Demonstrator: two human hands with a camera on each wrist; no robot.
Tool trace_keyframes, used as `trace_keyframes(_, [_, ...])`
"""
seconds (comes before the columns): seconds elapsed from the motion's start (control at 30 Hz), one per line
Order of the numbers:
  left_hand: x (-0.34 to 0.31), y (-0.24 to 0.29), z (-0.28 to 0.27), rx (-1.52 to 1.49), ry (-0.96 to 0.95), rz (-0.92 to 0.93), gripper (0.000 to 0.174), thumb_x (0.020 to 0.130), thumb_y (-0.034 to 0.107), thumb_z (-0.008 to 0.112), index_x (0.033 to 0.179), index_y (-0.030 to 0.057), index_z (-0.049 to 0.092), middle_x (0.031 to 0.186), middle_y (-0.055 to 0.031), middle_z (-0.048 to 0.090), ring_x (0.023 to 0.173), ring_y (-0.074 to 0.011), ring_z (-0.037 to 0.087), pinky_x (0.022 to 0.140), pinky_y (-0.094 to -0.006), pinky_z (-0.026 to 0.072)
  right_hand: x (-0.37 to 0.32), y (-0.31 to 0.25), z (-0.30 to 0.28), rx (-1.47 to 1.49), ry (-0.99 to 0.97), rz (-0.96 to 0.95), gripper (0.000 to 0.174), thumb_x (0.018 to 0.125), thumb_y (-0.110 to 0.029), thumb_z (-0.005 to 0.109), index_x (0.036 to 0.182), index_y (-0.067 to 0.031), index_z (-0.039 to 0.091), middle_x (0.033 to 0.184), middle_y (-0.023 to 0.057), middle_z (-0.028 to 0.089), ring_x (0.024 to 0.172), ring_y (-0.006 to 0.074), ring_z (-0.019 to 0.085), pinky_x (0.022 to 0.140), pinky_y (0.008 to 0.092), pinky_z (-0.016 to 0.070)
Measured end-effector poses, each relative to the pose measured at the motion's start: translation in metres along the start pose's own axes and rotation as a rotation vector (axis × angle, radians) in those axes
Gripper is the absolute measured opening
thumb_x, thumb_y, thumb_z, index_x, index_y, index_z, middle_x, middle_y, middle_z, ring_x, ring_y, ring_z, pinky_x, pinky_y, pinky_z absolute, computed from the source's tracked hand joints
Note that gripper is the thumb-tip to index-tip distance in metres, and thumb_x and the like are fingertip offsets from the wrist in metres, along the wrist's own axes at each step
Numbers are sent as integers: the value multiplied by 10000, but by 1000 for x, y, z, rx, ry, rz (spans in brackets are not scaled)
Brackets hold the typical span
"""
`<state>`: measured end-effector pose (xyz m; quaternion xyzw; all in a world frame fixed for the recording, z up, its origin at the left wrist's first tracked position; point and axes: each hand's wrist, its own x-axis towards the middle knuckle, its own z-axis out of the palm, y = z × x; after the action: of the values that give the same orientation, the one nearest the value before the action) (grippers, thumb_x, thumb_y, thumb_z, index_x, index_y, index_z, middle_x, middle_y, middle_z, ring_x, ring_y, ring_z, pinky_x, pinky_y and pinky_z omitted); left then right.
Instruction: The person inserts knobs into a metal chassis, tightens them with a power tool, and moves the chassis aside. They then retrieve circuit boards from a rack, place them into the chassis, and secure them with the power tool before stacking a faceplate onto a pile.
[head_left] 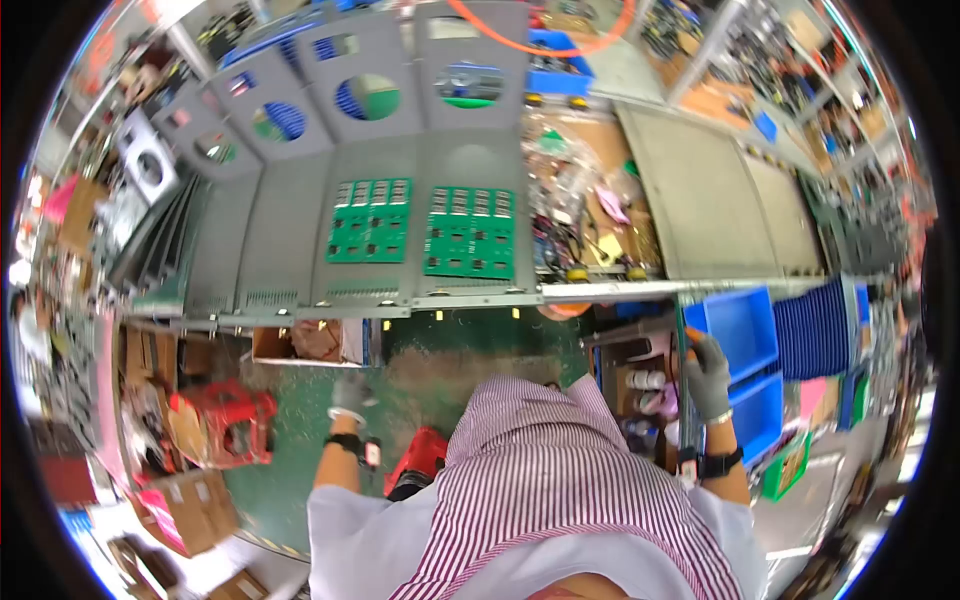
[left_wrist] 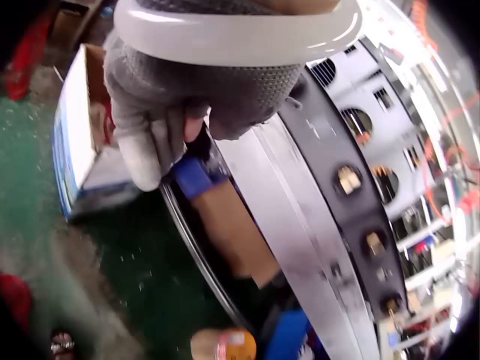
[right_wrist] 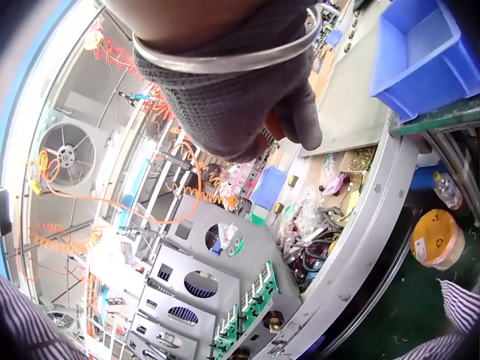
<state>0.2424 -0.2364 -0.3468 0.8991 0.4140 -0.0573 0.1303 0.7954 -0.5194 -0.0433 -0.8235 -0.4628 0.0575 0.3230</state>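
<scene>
My left hand [head_left: 352,393], in a grey glove with a bare fingertip showing, hangs low over the green floor in front of the bench. Its fingers droop loosely in the left wrist view, with nothing seen in them. My right hand [head_left: 708,378], gloved too, is beside two blue bins [head_left: 738,318] at the bench's right end. Its fingers bend loosely in the right wrist view, and no held thing shows. Two green circuit board panels [head_left: 368,225] [head_left: 470,235] lie on grey metal chassis sheets [head_left: 285,215], away from both hands.
Plastic bags and cables fill a tray [head_left: 600,150] right of the boards. Beyond it lies a flat grey plate [head_left: 695,190]. Under the bench stands an open carton [head_left: 310,345]. A red stool [head_left: 225,420] is at the left, and an orange hose [head_left: 540,48] hangs overhead.
</scene>
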Motion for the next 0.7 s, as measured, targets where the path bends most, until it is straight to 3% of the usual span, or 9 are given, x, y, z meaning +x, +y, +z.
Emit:
trace_keyframes(0.07, [15,136,-89,-1249,73,-565,190,782,202,614,808,14,594,708,-51,575,625,-158,571,544,-289,450,9,13,4,-9,-2,-31,320,737,3,481,1037,-32,587,916,138,584,805,285,587,718,328,471])
trace_keyframes(0.1, [29,158,-101,-1227,50,-436,201,802,203,600,831,4,592,718,-50,573,633,-149,571,549,-280,450,15,22,5,-54,-3,-94,305,739,6,484,1023,-34,589,915,130,585,804,285,587,711,328,472])
trace_keyframes(0.17, [58,194,-120,-1187,10,-188,225,840,206,572,877,-16,587,736,-46,568,648,-130,570,558,-263,452,29,20,2,130,-50,-50,274,737,-7,510,997,-38,589,897,135,578,786,302,580,697,334,474])
trace_keyframes(0.27, [108,235,-165,-1085,109,-112,273,821,202,585,986,-16,585,799,-90,625,731,-168,605,644,-296,476,42,50,12,170,-139,-79,220,724,-61,549,941,-37,577,889,149,568,805,328,570,706,368,473])
trace_keyframes(0.37, [154,261,-194,-490,405,-17,322,825,211,569,1041,-28,541,858,-164,623,766,-279,619,666,-350,484,49,69,14,169,-222,-117,240,722,-110,548,952,-42,555,902,155,565,847,337,562,740,399,461])
trace_keyframes(0.4, [165,263,-199,-398,355,-94,407,801,289,587,1068,-12,531,965,-221,597,887,-356,588,747,-403,469,49,80,16,180,-245,-140,281,716,-134,546,984,-48,545,915,158,563,861,343,556,759,409,452])
trace_keyframes(0.5, [192,253,-199,-278,171,-342,518,783,344,592,1166,16,473,1167,-242,500,1049,-375,515,865,-432,431,37,107,11,214,-256,-43,254,740,-157,549,973,-56,560,932,149,564,850,337,558,736,404,458])
trace_keyframes(0.63, [221,225,-184,-109,99,-530,613,754,407,596,1185,-8,464,1118,-265,533,1058,-377,517,902,-435,413,23,130,5,298,-207,160,238,762,-177,550,967,-67,601,949,156,605,853,316,591,723,382,475])
trace_keyframes(0.7, [233,218,-196,-122,-74,-581,601,766,414,579,1166,-21,472,1147,-262,524,1060,-377,520,901,-423,421,18,131,5,399,-73,191,271,760,-176,550,1002,-71,610,915,148,625,838,302,609,736,364,479])
